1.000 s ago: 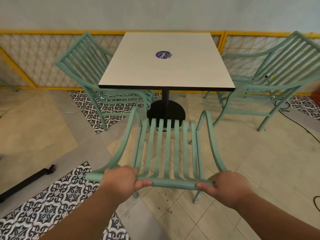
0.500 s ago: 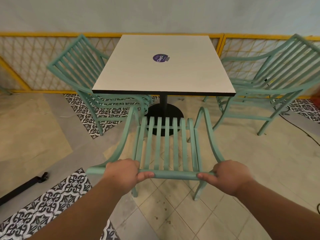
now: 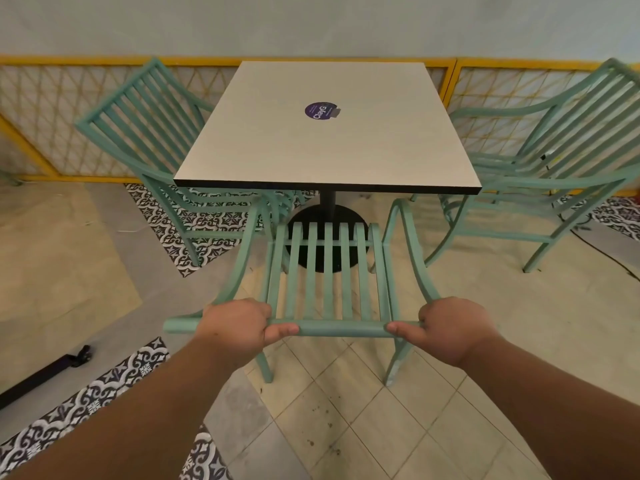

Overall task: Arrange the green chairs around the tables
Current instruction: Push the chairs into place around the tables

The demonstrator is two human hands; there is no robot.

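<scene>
While near green chair (image 3: 327, 271) faces table (image 3: 325, 143), left hand (image 3: 235, 327), right hand (image 3: 450, 327): fingers clamped round its top rail.

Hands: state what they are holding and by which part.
Both hands, left and right, grip the near green chair by the top rail of its backrest, one hand toward each end, thumbs on the near side.

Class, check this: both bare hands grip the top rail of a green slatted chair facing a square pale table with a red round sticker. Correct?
One error: the head view shows the round sticker is purple. Otherwise right: left hand and right hand grip the green slatted chair at the square pale table.
</scene>
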